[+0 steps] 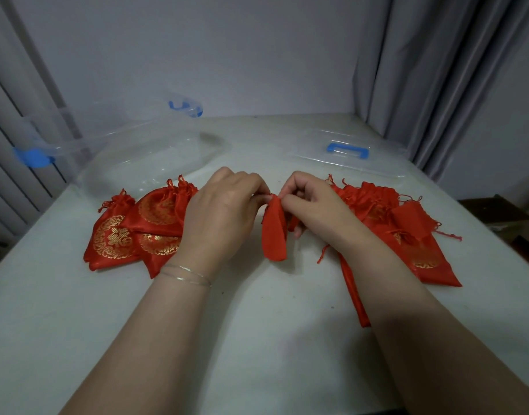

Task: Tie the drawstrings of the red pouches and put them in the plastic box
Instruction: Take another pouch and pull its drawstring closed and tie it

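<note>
A red pouch (274, 235) hangs above the table's middle, held by its top. My left hand (221, 214) and my right hand (311, 202) both pinch its mouth, fingertips nearly touching. To the left lies a group of three red pouches (128, 235) with gold print, their tops gathered shut. On the right sits a heap of several red pouches (407, 232) with loose strings. The clear plastic box (143, 157) with blue latches stands empty at the back left.
The box's clear lid (350, 154) with a blue handle lies flat at the back right. The white table (257, 324) ends at a wall behind. Grey curtains (455, 70) hang at the right, vertical slats at the left.
</note>
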`<state>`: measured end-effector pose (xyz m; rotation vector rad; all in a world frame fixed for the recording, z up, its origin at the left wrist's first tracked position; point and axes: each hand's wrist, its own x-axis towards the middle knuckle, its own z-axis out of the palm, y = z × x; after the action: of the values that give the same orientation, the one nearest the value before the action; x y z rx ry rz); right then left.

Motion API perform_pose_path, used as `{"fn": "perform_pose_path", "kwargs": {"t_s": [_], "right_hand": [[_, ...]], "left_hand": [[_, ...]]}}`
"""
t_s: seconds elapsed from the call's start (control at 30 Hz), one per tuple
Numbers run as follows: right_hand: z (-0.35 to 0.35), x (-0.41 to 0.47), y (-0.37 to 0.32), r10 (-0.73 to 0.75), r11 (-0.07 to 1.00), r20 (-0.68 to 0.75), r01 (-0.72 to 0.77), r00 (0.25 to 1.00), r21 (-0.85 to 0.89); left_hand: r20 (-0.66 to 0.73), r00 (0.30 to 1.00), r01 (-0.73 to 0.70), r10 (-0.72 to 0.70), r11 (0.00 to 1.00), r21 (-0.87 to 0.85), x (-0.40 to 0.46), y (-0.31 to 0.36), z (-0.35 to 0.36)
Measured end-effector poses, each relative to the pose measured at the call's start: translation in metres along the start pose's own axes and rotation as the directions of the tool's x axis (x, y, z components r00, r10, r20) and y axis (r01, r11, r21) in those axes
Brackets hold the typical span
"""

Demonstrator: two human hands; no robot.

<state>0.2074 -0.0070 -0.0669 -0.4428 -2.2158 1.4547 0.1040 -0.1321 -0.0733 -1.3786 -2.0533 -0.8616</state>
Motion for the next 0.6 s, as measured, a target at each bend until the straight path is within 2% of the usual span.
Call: {"fn": "perform_pose_path", "kwargs": {"t_s": [0.1,0.17,0.33,0.43,0.5,0.57,0.6], "right_hand": [[-0.004,0.003,0.003,-0.025,0.996,-0.091,0.017,0.996,-0.084],[-0.006,0.004,0.005,-0.034,0.991,-0.103,0.020,0.994,-0.134],[-0.004,0.007,0.012,-0.094,0.970,-0.144,0.059,0.985,-0.235],[0.000,0.010,0.016,-0.083,0.986,-0.146,0.060,0.986,-0.156],[0.004,0.011,0.017,-0.001,0.999,-0.151,-0.004,0.989,-0.037],[0.006,0.013,0.019,0.091,0.993,-0.149,-0.078,0.985,0.091],[0.006,0.014,0.020,0.100,0.992,-0.163,-0.086,0.982,0.087]], "left_hand": [[0.012,0.999,0.036,-0.036,0.999,-0.036,0.000,-0.002,-0.002],[0.061,0.995,0.083,-0.077,0.992,-0.098,0.000,-0.002,-0.002],[0.240,0.963,0.207,-0.122,0.905,-0.372,-0.002,0.006,-0.002],[0.358,0.920,0.338,-0.163,0.791,-0.509,-0.003,0.011,-0.001],[0.430,0.889,0.407,-0.159,0.706,-0.580,-0.003,0.010,0.000],[0.456,0.876,0.417,-0.154,0.717,-0.559,-0.002,0.008,0.002],[0.432,0.883,0.419,-0.184,0.722,-0.550,-0.001,0.006,0.004]]}}
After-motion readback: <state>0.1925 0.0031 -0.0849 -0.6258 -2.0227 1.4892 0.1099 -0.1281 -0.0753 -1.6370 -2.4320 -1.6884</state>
